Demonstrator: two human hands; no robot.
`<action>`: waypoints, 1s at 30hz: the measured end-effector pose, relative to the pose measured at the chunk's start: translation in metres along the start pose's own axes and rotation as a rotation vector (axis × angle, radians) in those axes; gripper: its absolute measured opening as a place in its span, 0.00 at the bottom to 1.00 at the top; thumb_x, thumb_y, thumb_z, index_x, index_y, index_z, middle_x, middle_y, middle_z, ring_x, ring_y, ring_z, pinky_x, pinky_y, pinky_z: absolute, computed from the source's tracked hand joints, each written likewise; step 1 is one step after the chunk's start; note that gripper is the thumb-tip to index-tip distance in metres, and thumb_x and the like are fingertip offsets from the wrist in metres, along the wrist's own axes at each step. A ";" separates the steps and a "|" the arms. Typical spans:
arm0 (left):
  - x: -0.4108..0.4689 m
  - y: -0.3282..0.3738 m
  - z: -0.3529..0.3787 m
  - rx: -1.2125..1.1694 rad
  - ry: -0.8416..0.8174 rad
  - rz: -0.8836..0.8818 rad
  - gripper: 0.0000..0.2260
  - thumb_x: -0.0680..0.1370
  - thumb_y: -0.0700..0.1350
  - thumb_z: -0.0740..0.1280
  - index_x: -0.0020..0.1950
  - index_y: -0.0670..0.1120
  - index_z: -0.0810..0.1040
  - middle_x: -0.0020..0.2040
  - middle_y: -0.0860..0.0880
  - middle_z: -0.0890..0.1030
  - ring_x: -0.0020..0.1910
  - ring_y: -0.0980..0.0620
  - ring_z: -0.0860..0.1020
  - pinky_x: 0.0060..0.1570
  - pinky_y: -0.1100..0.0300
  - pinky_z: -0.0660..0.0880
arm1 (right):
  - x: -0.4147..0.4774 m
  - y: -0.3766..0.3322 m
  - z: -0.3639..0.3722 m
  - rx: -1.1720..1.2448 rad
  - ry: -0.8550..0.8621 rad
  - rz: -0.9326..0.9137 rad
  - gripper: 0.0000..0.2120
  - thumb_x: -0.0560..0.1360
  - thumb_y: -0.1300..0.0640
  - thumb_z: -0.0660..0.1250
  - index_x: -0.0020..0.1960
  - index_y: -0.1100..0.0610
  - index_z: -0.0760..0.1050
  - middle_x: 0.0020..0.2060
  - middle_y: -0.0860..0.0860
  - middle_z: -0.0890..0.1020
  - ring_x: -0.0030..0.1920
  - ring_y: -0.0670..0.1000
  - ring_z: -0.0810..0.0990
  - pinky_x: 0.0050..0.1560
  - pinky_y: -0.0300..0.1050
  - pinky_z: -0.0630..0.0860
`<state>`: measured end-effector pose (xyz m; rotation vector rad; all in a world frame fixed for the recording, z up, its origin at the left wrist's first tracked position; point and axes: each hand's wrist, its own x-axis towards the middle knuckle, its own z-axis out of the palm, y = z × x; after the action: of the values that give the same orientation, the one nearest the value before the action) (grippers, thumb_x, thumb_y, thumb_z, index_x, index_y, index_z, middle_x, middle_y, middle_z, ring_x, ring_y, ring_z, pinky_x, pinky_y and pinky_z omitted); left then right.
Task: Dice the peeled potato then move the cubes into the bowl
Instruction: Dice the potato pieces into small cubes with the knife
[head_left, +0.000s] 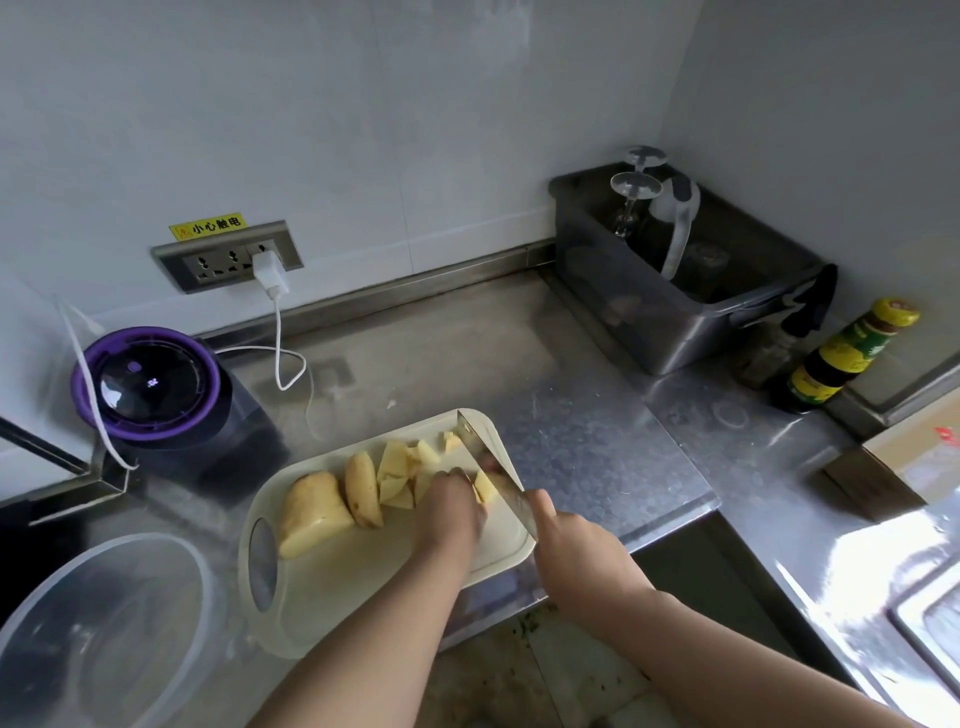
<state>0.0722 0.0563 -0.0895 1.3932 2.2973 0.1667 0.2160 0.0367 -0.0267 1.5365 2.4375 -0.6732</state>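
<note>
A pale cutting board (363, 571) lies on the steel counter. On it sit a large uncut potato chunk (311, 512), a thick slice (362, 488) beside it, and several cut pieces (400, 470) further right. My left hand (452, 506) curls over a potato piece (485, 486) and holds it against the board. My right hand (571, 540) grips the handle of a cleaver (483, 447), whose blade stands edge-down right beside my left fingers. A clear plastic bowl (31, 613) sits at the lower left, apart from the board.
A purple-rimmed appliance (150, 384) stands behind the board at left, its white cable (280, 338) plugged into the wall socket. A dark tub (675, 312) with upturned glasses sits in the back right corner. A sauce bottle (841, 358) stands at right. The counter edge drops off below the board.
</note>
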 end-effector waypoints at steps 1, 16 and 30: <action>0.001 -0.001 0.000 0.018 -0.012 0.009 0.13 0.80 0.44 0.63 0.63 0.43 0.75 0.59 0.46 0.79 0.59 0.47 0.77 0.51 0.61 0.72 | -0.001 0.001 -0.001 0.001 0.003 0.005 0.30 0.78 0.69 0.58 0.74 0.53 0.52 0.34 0.49 0.68 0.30 0.47 0.68 0.27 0.38 0.62; -0.019 -0.030 -0.002 -0.074 0.059 0.035 0.08 0.77 0.48 0.67 0.53 0.47 0.81 0.51 0.49 0.83 0.52 0.49 0.80 0.44 0.63 0.70 | -0.015 0.002 0.008 -0.078 -0.095 -0.041 0.26 0.77 0.69 0.55 0.71 0.53 0.56 0.39 0.53 0.73 0.35 0.54 0.74 0.36 0.48 0.72; -0.023 -0.023 -0.003 0.031 0.066 0.012 0.09 0.78 0.47 0.67 0.54 0.46 0.80 0.52 0.48 0.83 0.53 0.48 0.80 0.44 0.62 0.71 | -0.024 -0.004 0.016 -0.083 -0.085 -0.061 0.25 0.78 0.68 0.57 0.71 0.53 0.56 0.34 0.51 0.68 0.30 0.49 0.67 0.30 0.42 0.66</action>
<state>0.0614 0.0255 -0.0868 1.4376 2.3542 0.1845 0.2223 0.0080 -0.0308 1.3796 2.4257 -0.6265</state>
